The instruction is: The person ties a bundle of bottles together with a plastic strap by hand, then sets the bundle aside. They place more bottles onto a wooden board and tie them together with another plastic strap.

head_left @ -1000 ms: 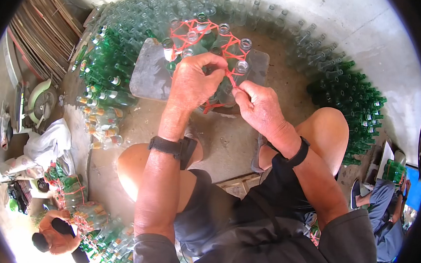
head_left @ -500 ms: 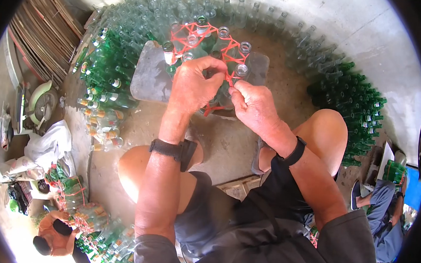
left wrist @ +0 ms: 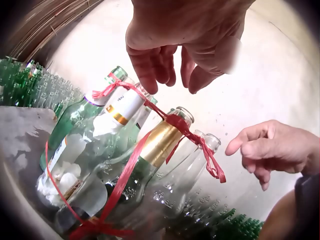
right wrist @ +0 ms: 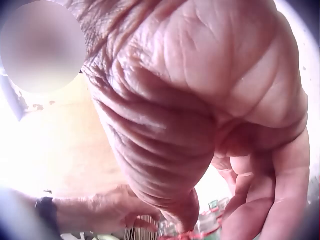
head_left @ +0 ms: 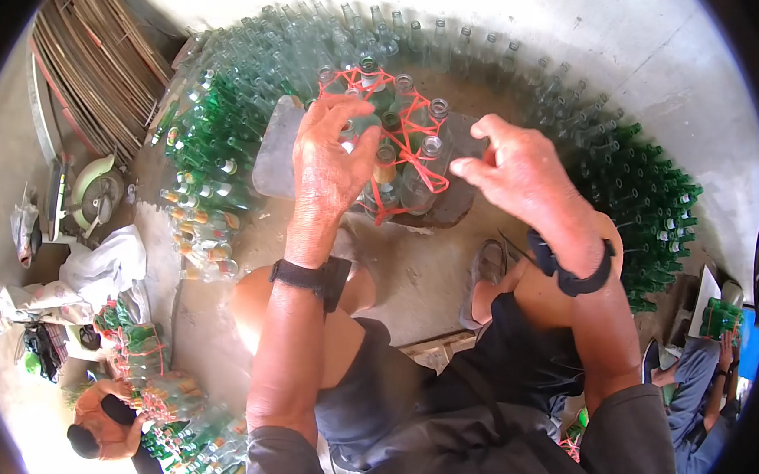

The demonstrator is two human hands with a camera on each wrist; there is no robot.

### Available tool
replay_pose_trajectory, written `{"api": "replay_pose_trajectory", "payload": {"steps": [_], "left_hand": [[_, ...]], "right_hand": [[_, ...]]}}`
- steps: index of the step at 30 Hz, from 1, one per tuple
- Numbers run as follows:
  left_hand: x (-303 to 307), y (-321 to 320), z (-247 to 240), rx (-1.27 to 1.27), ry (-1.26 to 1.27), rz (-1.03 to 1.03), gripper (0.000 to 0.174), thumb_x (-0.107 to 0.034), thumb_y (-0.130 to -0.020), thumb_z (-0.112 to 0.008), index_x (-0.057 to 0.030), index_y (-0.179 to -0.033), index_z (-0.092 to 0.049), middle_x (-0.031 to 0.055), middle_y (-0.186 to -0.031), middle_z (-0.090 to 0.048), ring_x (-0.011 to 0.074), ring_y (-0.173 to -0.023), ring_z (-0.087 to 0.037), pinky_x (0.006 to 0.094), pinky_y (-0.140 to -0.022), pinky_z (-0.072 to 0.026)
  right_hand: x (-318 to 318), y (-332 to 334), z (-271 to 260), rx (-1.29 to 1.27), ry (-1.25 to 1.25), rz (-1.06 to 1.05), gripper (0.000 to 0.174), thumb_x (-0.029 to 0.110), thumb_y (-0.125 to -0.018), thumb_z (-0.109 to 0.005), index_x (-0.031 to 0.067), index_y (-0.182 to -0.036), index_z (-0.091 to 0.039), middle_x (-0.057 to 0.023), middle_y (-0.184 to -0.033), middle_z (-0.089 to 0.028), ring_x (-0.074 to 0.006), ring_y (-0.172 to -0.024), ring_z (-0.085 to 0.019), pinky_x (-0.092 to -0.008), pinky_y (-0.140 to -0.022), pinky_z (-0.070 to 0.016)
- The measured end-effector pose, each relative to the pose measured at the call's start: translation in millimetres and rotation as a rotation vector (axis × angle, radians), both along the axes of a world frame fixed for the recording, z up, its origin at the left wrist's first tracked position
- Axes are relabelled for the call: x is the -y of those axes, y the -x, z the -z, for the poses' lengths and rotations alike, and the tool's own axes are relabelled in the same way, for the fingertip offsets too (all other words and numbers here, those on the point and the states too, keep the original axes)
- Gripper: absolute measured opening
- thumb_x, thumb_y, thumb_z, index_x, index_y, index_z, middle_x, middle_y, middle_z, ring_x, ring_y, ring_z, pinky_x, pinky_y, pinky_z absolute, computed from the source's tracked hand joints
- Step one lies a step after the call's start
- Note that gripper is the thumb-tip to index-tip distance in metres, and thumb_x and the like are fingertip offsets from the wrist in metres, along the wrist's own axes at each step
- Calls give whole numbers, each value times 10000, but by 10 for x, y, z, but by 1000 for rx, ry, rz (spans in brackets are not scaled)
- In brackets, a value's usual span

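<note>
Several green and clear glass bottles point(head_left: 417, 192) stand bundled together, laced round their necks with red plastic string point(head_left: 407, 148). In the left wrist view, a knot point(left wrist: 177, 121) sits beside a gold-foiled bottle neck point(left wrist: 159, 145), and a looped end point(left wrist: 215, 167) hangs at a clear bottle. My left hand point(head_left: 332, 152) hovers over the bundle's left side, its fingers loosely bent and holding nothing. Off to the right of the bundle, my right hand point(head_left: 527, 172) is raised with thumb and fingers apart, free of the string. A grey board point(head_left: 276, 157) lies under the bottles.
Clear and green bottles point(head_left: 650, 210) stand in a wide arc along the wall. Long thin strips point(head_left: 95, 54) are stacked at the far left. A person point(head_left: 107, 420) is by more bottles at lower left; another person point(head_left: 705, 387) sits at the right edge.
Both hands have let go of the red string. My right hand has moved away to the right, and the left slightly up. A looped knot now shows where the hands were working.
</note>
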State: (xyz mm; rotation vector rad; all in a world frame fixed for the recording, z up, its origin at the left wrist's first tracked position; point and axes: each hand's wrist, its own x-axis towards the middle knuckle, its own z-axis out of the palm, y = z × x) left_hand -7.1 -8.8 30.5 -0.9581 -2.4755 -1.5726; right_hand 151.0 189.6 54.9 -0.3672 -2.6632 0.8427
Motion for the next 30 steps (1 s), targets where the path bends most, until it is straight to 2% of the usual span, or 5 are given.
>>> {"api": "replay_pose_trajectory", "payload": {"steps": [3, 6, 11, 20, 30], "left_hand": [[6, 108, -35, -287, 120, 0, 309, -98, -789, -757, -97, -1098, -748, 91, -1234, -687, 293, -1096, -641, 405, -933, -536], [-20, 201, -90, -302, 228, 83, 409, -142, -759, -773, -132, -1167, -749, 124, -1340, -646, 355, -1254, -573, 467, -1061, -471], [-120, 372, -89, -227, 519, 220, 573, -293, -698, -808, -224, -1262, -738, 173, -1505, -544, 409, -1414, -472, 523, -1157, -394], [-414, 408, -415, -162, 970, 299, 638, -416, -676, -794, -280, -1294, -717, 56, -1600, -467, 391, -1441, -452, 627, -1139, -355], [-537, 479, -376, -254, 1014, 362, 619, -403, -698, -833, -302, -1297, -715, 18, -1578, -459, 421, -1402, -467, 647, -1141, -321]], "right_hand": [[-263, -49, -348, -58, -34, -40, 337, 236, -841, -805, 5, -1048, -674, -165, -753, -697, -306, -641, -693, -402, -630, -554], [-528, -115, -647, -58, -58, 48, 253, 210, -889, -770, 12, -1024, -688, -125, -768, -697, -195, -658, -662, -351, -629, -536], [-923, -320, -1042, -114, -141, 33, 246, 203, -913, -736, -12, -1012, -668, -118, -845, -695, -180, -663, -609, -337, -624, -493], [-1042, -799, -1283, 88, -99, 181, 205, 190, -943, -689, 0, -1020, -669, -51, -850, -651, -112, -626, -537, -280, -563, -455], [-1252, -1139, -1465, 139, -183, 277, 202, 222, -979, -648, 22, -955, -651, 17, -777, -577, -59, -599, -459, -247, -515, -414]]}}
